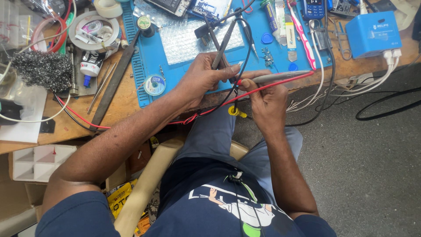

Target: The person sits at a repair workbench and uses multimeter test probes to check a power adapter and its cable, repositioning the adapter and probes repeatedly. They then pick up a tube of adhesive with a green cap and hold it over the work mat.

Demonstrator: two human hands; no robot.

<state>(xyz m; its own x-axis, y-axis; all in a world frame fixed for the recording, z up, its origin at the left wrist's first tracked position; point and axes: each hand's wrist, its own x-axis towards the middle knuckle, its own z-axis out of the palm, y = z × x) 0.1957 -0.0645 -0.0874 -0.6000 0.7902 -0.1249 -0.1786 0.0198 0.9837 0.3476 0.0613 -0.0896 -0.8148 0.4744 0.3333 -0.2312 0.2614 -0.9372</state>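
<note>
Left hand (199, 79) fingers clamped on black probe (221, 46), upright over blue mat (151, 55) at counter (120, 103) edge. Right hand (265, 103) fingers pinch red probe (278, 77), lying level. Both probes look light, stiff, thin; best gripped mid-barrel. Leads (263, 87) floppy, likely to snag.

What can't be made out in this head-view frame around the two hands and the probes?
- Tips of the black-lead probe and red-lead probe: hidden where left hand and right hand meet.
- Whether anything is held between the hands: covered by fingers.
- Yellow clip: mostly behind the right hand.
- Phone: cut off by the top edge.
- Small parts on the blue mat: too small to identify.
</note>
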